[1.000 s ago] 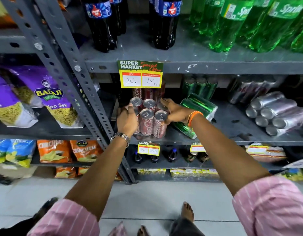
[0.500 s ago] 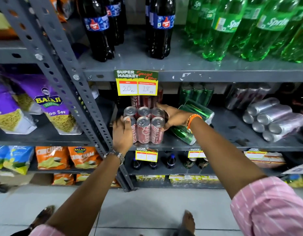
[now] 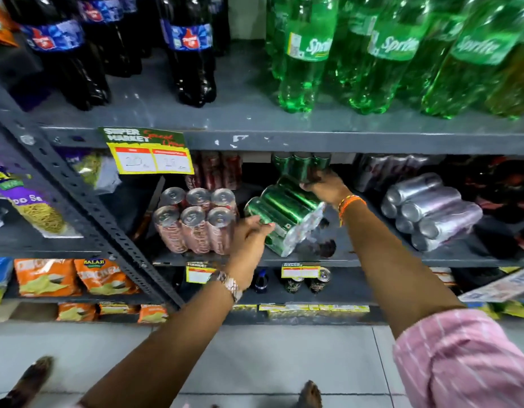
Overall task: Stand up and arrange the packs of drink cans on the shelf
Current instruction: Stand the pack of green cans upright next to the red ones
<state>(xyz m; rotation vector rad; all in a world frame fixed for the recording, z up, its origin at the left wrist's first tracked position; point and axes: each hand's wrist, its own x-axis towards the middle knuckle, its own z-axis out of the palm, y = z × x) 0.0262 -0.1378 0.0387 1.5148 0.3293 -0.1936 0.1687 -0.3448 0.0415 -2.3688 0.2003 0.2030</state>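
Observation:
A shrink-wrapped pack of red cans [image 3: 196, 223] stands upright at the left of the middle shelf [image 3: 372, 262], with no hand on it. To its right a pack of green cans [image 3: 284, 213] lies tilted on its side. My left hand [image 3: 250, 235] grips the pack's near lower end. My right hand [image 3: 325, 185] holds its far upper end. A pack of silver cans [image 3: 431, 210] lies on its side further right. More red cans [image 3: 216, 169] and green cans [image 3: 302, 164] stand upright at the back of the shelf.
Dark cola bottles [image 3: 193, 54] and green Sprite bottles [image 3: 307, 54] fill the shelf above. A yellow price tag [image 3: 150, 156] hangs from that shelf's edge. A slanted steel upright [image 3: 78, 195] borders the left. Snack bags [image 3: 69, 276] fill the neighbouring rack. Small bottles [image 3: 293, 282] stand below.
Both hands have left the red pack, which now stands on the shelf, and moved right onto the tilted green pack. The camera has moved closer to the shelf.

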